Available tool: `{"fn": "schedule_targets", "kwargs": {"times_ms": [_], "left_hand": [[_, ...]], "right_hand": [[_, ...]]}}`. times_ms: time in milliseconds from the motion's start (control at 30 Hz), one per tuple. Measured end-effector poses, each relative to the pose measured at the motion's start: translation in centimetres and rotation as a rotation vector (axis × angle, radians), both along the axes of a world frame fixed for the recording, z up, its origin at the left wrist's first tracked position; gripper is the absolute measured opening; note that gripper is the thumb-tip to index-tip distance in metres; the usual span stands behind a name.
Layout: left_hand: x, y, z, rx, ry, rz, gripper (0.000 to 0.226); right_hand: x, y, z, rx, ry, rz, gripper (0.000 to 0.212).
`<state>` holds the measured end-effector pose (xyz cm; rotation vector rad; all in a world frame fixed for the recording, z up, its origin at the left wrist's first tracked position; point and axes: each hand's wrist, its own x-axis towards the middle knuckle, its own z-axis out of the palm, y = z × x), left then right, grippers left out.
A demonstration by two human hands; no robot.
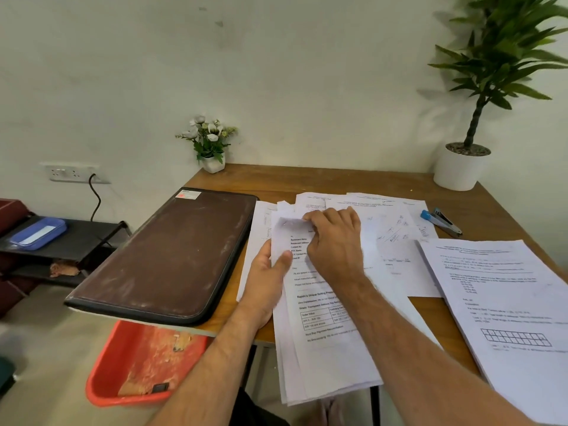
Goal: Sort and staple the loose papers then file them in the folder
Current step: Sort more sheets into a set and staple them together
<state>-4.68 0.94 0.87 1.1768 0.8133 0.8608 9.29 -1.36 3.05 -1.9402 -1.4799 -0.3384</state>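
Note:
A stack of printed papers (325,348) lies in front of me and hangs over the desk's near edge. My left hand (267,284) holds its left edge, thumb on top of the sheet. My right hand (335,238) lies on the upper part of the stack, its fingertips pinching the top sheet near the upper left corner. More loose sheets (393,229) are spread behind it, and a separate pile (507,302) lies at the right. A closed brown folder (172,253) lies at the left, overhanging the desk. A blue stapler (441,221) rests at the back right.
A wooden desk (307,179) stands against a white wall. At its back are a small flower pot (212,146) and a large potted plant (467,161). A red bin (138,364) sits on the floor at the left, next to a black shelf (76,238) with a blue case.

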Motion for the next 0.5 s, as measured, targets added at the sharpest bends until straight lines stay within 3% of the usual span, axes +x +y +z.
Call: {"fn": "schedule_targets", "kwargs": {"times_ms": [333,500], "left_hand": [[0.2,0.2,-0.6,0.040,0.044,-0.023,0.028],[0.4,0.3,-0.6,0.062,0.025,-0.057,0.027]], "right_hand": [[0.2,0.0,1.1,-0.196,0.037,0.015,0.045],[0.8,-0.1,2.0,-0.283,0.152,0.022,0.079]]}}
